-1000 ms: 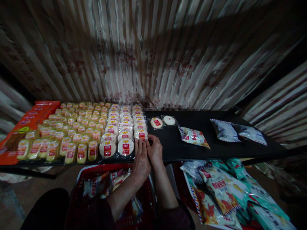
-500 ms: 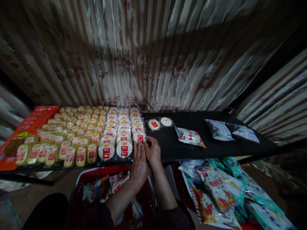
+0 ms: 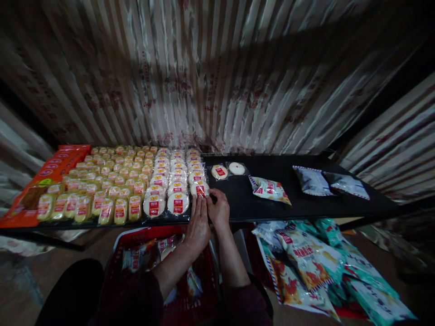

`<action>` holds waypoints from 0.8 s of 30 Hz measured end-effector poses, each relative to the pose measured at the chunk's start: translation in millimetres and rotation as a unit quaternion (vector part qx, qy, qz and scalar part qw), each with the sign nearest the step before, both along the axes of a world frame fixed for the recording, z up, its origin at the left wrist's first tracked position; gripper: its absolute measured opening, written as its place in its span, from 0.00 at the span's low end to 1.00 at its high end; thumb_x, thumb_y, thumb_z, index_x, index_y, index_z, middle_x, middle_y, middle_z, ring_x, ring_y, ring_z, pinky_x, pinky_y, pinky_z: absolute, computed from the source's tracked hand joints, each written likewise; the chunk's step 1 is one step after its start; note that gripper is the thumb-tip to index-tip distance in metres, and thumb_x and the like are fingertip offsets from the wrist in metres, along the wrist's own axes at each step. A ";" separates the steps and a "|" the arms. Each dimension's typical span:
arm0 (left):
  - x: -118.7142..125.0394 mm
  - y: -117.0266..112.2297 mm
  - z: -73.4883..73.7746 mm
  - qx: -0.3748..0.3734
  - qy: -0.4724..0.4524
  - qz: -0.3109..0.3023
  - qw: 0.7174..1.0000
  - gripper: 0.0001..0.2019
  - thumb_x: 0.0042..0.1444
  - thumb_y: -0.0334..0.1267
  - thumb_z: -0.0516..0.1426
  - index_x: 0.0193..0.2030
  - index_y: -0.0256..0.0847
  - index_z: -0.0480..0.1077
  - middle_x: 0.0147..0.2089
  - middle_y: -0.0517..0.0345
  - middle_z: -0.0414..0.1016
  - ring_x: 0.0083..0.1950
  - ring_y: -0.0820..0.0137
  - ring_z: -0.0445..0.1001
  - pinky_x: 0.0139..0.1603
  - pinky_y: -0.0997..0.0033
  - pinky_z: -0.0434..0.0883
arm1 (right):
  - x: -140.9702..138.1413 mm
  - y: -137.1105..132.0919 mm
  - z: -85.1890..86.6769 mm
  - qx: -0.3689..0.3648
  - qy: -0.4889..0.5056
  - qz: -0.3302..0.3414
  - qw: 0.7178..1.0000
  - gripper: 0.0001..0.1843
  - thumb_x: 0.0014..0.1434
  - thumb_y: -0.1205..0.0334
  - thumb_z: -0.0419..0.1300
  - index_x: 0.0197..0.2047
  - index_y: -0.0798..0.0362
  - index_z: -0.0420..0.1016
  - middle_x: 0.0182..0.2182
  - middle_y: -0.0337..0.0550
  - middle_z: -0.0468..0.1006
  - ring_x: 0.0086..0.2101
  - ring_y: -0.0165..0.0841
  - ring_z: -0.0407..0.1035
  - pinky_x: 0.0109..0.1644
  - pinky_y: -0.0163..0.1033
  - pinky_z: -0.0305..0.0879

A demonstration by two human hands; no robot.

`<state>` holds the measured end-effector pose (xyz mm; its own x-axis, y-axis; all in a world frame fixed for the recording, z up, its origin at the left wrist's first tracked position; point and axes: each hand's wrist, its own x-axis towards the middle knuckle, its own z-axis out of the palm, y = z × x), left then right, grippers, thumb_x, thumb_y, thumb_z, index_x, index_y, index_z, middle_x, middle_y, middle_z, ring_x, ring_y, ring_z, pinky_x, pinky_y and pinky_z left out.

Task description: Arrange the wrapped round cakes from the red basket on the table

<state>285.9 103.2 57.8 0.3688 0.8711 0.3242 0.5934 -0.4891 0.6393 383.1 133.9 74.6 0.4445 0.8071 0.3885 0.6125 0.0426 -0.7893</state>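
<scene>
A round white rice cracker in clear wrap with a red label lies at the near end of the third row on the black shelf. My left hand rests on its near edge, fingers stretched out flat and close together. At its right edge, my right hand is curled with thumb and fingers closed on the wrapper; the exact grip is partly hidden. Left of them run two more rows of the same crackers, the nearest being a wrapped cracker. Two wrapped crackers lie apart to the right.
Small yellow-wrapped cakes fill the shelf's left, beside an orange bag. A snack bag and two silvery bags lie on the black shelf. Below are a red basket with packets and a heap of snack bags.
The view has shifted slightly, so the shelf sits a little higher. Both hands stay at the same rice cracker, with little visible movement.
</scene>
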 end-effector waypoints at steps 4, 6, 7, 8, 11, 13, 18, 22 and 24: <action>-1.6 -5.8 6.2 -0.005 0.011 -0.005 1.000 0.31 0.53 0.21 0.42 0.67 0.22 0.50 0.70 0.34 0.46 0.72 0.58 0.33 0.69 0.45 0.51 | -3.2 -5.1 1.6 -0.001 -0.009 -0.016 1.000 0.13 0.56 0.63 0.54 0.42 0.55 0.76 0.48 0.54 0.73 0.49 0.40 0.67 0.54 0.47 0.64; -3.2 -10.3 9.9 -0.008 0.013 -0.015 1.000 0.30 0.54 0.23 0.43 0.66 0.21 0.50 0.70 0.34 0.47 0.73 0.57 0.32 0.70 0.46 0.50 | -5.3 -9.7 3.2 -0.001 -0.007 -0.031 1.000 0.14 0.56 0.63 0.53 0.42 0.55 0.76 0.48 0.55 0.72 0.49 0.40 0.66 0.52 0.47 0.65; -4.4 -12.9 11.2 -0.011 0.012 -0.020 1.000 0.30 0.55 0.24 0.44 0.66 0.21 0.50 0.70 0.33 0.47 0.73 0.57 0.32 0.70 0.46 0.50 | -6.5 -12.7 3.9 0.000 -0.006 -0.037 0.999 0.14 0.56 0.63 0.53 0.42 0.55 0.76 0.48 0.55 0.72 0.48 0.40 0.66 0.52 0.47 0.66; -5.9 -15.7 12.2 -0.016 0.011 -0.025 1.000 0.30 0.54 0.24 0.45 0.66 0.21 0.50 0.70 0.33 0.47 0.73 0.57 0.32 0.70 0.46 0.50 | -8.0 -16.2 4.4 0.003 -0.006 -0.039 0.999 0.14 0.56 0.63 0.53 0.42 0.55 0.76 0.47 0.54 0.72 0.48 0.40 0.66 0.51 0.46 0.66; -12.4 -25.8 13.1 -0.029 0.008 -0.028 0.999 0.30 0.54 0.23 0.44 0.66 0.22 0.50 0.70 0.33 0.50 0.73 0.58 0.34 0.70 0.47 0.51 | -14.1 -28.4 5.4 0.010 -0.011 -0.018 1.000 0.15 0.57 0.64 0.51 0.42 0.55 0.76 0.45 0.53 0.73 0.46 0.39 0.67 0.51 0.46 0.66; -18.6 -33.6 12.8 -0.031 0.006 -0.030 0.999 0.32 0.52 0.22 0.44 0.66 0.24 0.49 0.69 0.34 0.51 0.73 0.59 0.38 0.70 0.47 0.52 | -19.6 -37.3 5.9 0.010 -0.012 0.005 1.000 0.15 0.57 0.65 0.50 0.42 0.55 0.75 0.43 0.51 0.73 0.45 0.38 0.68 0.51 0.46 0.66; -43.7 -56.5 4.5 -0.041 -0.004 -0.045 0.998 0.37 0.48 0.21 0.47 0.68 0.28 0.47 0.69 0.38 0.52 0.73 0.59 0.42 0.69 0.46 0.54 | -38.9 -60.9 4.3 0.005 -0.011 0.049 0.999 0.15 0.57 0.68 0.48 0.40 0.53 0.75 0.40 0.48 0.75 0.43 0.35 0.70 0.50 0.41 0.67; -71.9 -76.4 -17.8 -0.063 0.013 -0.036 0.997 0.35 0.47 0.21 0.46 0.66 0.27 0.51 0.68 0.38 0.56 0.72 0.59 0.46 0.69 0.47 0.54 | -61.8 -83.3 -8.9 -0.041 -0.022 0.122 0.991 0.15 0.58 0.69 0.48 0.41 0.52 0.76 0.39 0.46 0.76 0.42 0.34 0.71 0.49 0.39 0.67; -85.8 -85.4 -32.3 -0.081 0.038 -0.029 0.996 0.34 0.46 0.21 0.47 0.64 0.29 0.56 0.65 0.39 0.62 0.70 0.59 0.52 0.69 0.46 0.55 | -75.3 -94.4 -20.5 -0.092 -0.040 0.168 0.981 0.14 0.59 0.68 0.50 0.42 0.52 0.76 0.40 0.46 0.77 0.42 0.35 0.71 0.50 0.40 0.67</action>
<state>200.1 17.8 25.5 0.4386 0.8861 0.1498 0.6168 -0.4181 0.6669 307.8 39.5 54.2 0.1146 0.9627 0.2452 0.6491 0.1143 -0.7521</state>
